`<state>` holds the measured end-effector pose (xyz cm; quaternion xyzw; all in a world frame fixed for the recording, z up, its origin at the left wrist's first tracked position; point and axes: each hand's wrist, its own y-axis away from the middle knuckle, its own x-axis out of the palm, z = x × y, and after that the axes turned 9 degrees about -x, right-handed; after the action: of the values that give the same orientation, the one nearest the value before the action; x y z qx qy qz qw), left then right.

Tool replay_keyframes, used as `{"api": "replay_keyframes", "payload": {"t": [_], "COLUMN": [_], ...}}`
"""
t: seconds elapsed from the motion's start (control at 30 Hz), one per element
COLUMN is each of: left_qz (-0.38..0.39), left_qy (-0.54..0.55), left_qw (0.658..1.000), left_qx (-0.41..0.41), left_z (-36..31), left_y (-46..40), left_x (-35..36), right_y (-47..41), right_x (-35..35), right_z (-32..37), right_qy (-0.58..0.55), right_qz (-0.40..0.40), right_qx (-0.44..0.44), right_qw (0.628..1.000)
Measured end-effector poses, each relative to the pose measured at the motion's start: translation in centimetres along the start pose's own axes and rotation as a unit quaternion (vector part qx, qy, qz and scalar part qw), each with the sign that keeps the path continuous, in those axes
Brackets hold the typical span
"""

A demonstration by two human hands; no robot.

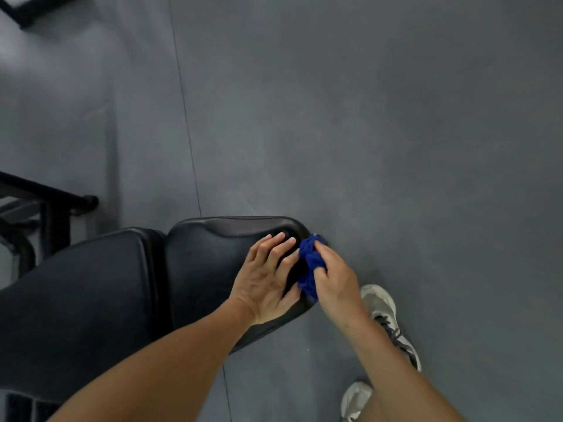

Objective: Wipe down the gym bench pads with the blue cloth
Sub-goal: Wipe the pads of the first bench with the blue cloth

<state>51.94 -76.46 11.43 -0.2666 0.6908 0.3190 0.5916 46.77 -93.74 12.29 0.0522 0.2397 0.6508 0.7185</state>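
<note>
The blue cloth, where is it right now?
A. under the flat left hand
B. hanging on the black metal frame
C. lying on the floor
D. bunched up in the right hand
D. The right hand grips the bunched blue cloth at the end edge of the black seat pad, while the left hand rests flat on the pad beside it.

Single head-worn view, looking steeply down and forward from above; wide-angle, with edges bowed; close over the black padded vinyl bench seat [213, 269] at lower centre; grey rubber floor [396, 117] filling the upper and right frame; own forearms entering from the bottom edge; no second view to share.
</note>
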Motion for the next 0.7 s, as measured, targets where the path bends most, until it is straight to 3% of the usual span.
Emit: {"api": "replay_keyframes", "payload": {"t": [0.17,0.3,0.37,0.47,0.6,0.7], "left_qz": [-0.02,0.014,0.021,0.025,0.05,0.042], "left_qy": [0.041,0.072,0.063,0.034,0.036,0.055], "left_qw": [0.999,0.996,0.993,0.971,0.942,0.935], "left_qx": [-0.013,-0.053,-0.1,-0.235,-0.329,-0.347], "left_z": [-0.4,-1.1,-1.9,-3.3,-4.6,-4.7], "left_y": [-0.2,-0.6,-0.5,-0.6,-1.7,-2.3], "left_x": [-0.7,-2.3,-2.6,-2.9,-3.4,-4.0], "right_y": [-7.7,-6.3,-4.7,-6.1,-10.3,-9.6], "right_x": [0.1,-0.3,-0.9,-0.6,0.8,-0.1], "right_z": [2.0,1.8,1.1,1.8,3.8,3.0], "right_qy": [0.034,0.034,0.033,0.039,0.121,0.174], "right_qz": [0.048,0.025,0.027,0.043,0.171,0.198], "right_qx": [-0.089,-0.107,-0.07,-0.03,-0.108,-0.166], "right_qw": [0.994,0.993,0.997,0.998,0.972,0.95]}}
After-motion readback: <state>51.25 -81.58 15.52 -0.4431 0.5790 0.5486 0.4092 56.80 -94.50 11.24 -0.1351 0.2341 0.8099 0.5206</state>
